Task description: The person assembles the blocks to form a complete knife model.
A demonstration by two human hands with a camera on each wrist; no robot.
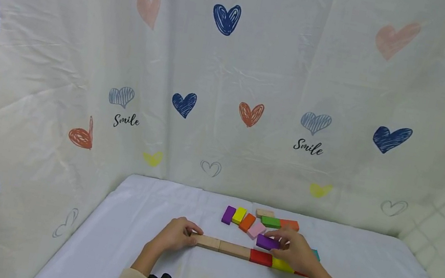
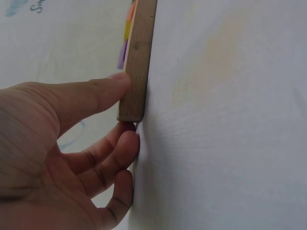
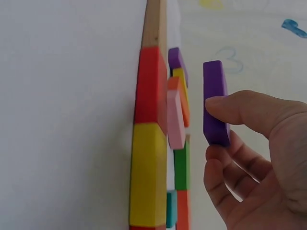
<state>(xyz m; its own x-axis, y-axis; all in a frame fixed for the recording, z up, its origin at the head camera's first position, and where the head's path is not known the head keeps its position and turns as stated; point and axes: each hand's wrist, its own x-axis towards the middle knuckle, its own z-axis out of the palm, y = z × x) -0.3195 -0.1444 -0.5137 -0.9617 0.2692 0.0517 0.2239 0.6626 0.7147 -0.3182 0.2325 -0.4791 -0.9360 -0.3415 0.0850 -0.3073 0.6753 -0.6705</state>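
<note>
A purple block [image 3: 214, 88] is pinched between the thumb and fingers of my right hand [image 1: 296, 252], held above the table. Beneath it runs a straight row of blocks laid end to end: two plain wooden blocks [image 1: 235, 250], a red block [image 1: 261, 257], a yellow block [image 1: 282, 265] and another red one at the right, partly hidden by the hand. My left hand [image 1: 175, 235] grips the left end of the row, its thumb against the end wooden block [image 2: 137, 57]; the index fingertip is partly hidden behind it.
Behind the row lie loose blocks: purple [image 1: 228, 214], yellow [image 1: 239, 215], orange [image 1: 247, 223], pink [image 1: 256, 230], green [image 1: 270, 222], wooden [image 1: 265, 213], and a teal block [image 3: 171, 209]. A white cloth covers the table [image 1: 94, 255]; a heart-printed curtain [image 1: 262, 66] hangs behind.
</note>
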